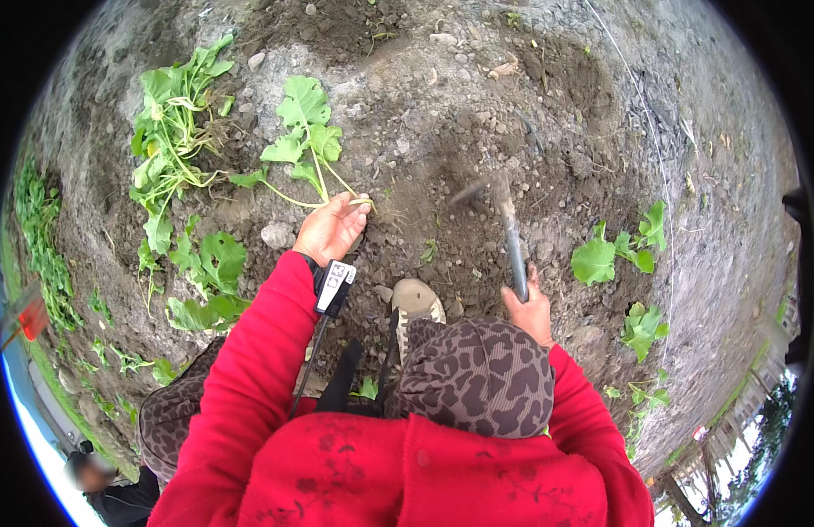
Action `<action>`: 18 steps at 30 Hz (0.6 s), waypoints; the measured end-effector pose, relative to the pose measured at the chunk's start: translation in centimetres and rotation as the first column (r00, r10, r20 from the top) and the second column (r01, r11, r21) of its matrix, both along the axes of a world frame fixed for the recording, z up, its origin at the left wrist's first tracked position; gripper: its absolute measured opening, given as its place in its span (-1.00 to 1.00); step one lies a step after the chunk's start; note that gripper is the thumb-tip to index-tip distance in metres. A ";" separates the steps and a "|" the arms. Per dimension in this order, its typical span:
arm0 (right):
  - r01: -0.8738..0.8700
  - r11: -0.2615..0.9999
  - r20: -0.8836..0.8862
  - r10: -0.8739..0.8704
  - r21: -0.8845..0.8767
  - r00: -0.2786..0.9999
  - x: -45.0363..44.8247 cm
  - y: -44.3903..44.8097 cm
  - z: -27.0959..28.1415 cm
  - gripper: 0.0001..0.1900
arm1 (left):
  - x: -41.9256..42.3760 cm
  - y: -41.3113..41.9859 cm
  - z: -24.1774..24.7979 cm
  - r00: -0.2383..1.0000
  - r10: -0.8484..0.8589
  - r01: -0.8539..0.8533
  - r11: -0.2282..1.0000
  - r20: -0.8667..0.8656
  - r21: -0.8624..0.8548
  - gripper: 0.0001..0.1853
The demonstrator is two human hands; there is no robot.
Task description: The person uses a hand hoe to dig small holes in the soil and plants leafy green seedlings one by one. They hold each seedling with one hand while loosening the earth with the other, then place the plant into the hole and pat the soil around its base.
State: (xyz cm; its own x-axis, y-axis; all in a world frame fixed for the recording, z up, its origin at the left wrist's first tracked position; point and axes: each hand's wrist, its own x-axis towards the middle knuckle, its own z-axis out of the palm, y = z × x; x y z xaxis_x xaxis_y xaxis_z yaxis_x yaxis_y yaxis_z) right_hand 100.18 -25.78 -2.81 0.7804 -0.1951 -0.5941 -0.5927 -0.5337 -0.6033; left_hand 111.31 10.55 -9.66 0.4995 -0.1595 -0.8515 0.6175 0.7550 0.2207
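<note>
Pinched in the fingers of my left hand (pixel 334 227) are the pale stems of a leafy green seedling (pixel 306 125), whose lobed leaves reach away from me over the soil. Around the handle of a small hoe (pixel 514 244) my right hand (pixel 531 309) is closed. The hoe's blurred metal head (pixel 476 190) is over or on the loose brown soil (pixel 440 217); I cannot tell whether it touches. To the left lies a heap of pulled or wilted leafy plants (pixel 173 138).
A white string (pixel 657 141) runs along the right side. Near it grow green plants (pixel 595 260), with another plant (pixel 643 329) closer to me. A grey stone (pixel 277 235) lies by my left wrist. My shoe (pixel 417 303) stands on the soil. Another person (pixel 117 491) is at lower left.
</note>
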 end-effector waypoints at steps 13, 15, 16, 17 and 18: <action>-0.283 0.949 -0.134 0.265 -0.137 0.955 1.7 0.5 -4.1 -0.72 | -0.7 2.1 1.3 0.996 0.086 -0.083 0.989 -0.013 0.119 -0.82; -0.365 0.910 -0.117 0.348 -0.195 0.930 0.9 -0.5 -4.1 -0.72 | -0.7 2.5 1.8 0.997 0.073 -0.062 0.966 -0.037 0.250 -0.72; -0.368 0.898 -0.070 0.362 -0.242 0.930 0.6 -1.0 -4.0 -0.72 | -0.9 2.7 2.1 0.997 0.044 -0.021 0.942 -0.060 0.334 -0.70; -0.379 0.881 -0.022 0.389 -0.283 0.921 0.2 -1.4 -3.8 -0.72 | -1.2 2.9 2.5 0.996 0.022 0.018 0.909 -0.092 0.417 -0.67; -0.392 0.863 0.017 0.418 -0.319 0.908 -0.4 -1.6 -3.4 -0.72 | -1.1 3.0 2.6 0.993 -0.011 0.072 0.857 -0.121 0.510 -0.49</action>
State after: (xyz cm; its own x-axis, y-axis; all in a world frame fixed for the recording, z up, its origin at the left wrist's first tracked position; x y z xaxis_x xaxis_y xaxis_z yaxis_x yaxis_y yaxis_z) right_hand 99.81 -27.42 -6.24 0.8731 -0.0099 -0.4875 -0.2399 -0.8791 -0.4118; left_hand 110.22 13.58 -7.03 0.4007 0.2959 -0.8671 0.6887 0.5269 0.4981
